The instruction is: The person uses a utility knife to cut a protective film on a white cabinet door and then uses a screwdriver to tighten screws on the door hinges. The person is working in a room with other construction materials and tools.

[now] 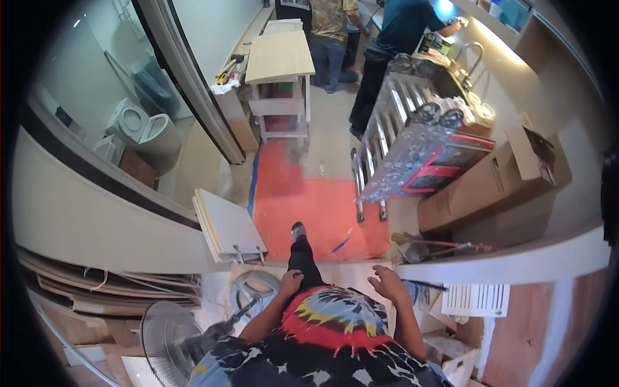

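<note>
head view: both hands are apart, in front of the shirt [342, 313]. left hand [292, 282]: fingers curled, no object visible in it; cannot tell whether it grips anything small. right hand [387, 282]: fingers parted, palm side down, apparently empty. nearest thing on the left: standing fan [251, 291], near left of the body, its round base just beyond the left forearm. nearest on the right: white slotted panel [476, 300], near right, apart from the hand.

risks (judged): one foot [297, 230] is forward on the orange floor sheet [316, 216]; a loose sheet edge could slip or catch a toe. a thin blue object [341, 242] lying on it could roll underfoot. the left arm, swung outward, could knock the fan over. the boards [229, 222] stand on edge, left of the foot; a bump could topple them. far right, the wrapped ladder [400, 122] and long cardboard box [487, 184] narrow the way; a brush could shift either.
</note>
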`<state>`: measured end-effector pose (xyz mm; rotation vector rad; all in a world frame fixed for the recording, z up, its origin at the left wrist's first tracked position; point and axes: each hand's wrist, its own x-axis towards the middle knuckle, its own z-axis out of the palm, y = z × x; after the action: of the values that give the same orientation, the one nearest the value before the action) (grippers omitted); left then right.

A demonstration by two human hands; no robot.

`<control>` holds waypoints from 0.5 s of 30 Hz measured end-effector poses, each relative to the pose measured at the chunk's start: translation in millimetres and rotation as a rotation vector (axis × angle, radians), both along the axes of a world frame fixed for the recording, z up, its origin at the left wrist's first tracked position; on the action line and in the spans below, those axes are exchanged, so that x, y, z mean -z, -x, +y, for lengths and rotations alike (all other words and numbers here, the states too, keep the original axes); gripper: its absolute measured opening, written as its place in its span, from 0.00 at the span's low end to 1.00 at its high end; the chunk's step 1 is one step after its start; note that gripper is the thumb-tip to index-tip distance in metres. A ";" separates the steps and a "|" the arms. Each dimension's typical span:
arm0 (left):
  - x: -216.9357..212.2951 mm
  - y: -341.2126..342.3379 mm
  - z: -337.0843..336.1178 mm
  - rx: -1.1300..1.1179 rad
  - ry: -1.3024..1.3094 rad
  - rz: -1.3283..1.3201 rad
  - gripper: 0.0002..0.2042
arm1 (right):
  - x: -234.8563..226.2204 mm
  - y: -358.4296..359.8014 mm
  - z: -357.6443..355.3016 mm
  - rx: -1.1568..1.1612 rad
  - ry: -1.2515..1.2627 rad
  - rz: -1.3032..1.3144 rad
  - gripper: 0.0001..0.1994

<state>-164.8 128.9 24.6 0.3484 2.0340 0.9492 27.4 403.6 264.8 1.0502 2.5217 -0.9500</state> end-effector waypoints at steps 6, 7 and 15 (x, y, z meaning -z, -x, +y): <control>63.2 144.5 89.2 0.003 -0.071 -0.117 0.19 | 74.5 158.8 74.0 -0.071 0.169 -0.004 0.27; 78.6 176.8 102.7 0.012 -0.063 -0.115 0.19 | 95.8 187.8 87.2 -0.051 0.158 0.004 0.27; 85.3 442.8 201.3 -0.315 -0.350 -0.042 0.14 | 142.7 429.3 168.0 -0.146 0.154 0.179 0.25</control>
<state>-607.6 330.2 -60.7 0.1918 1.9143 1.5019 -401.9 571.6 122.1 0.7563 2.5723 -1.2210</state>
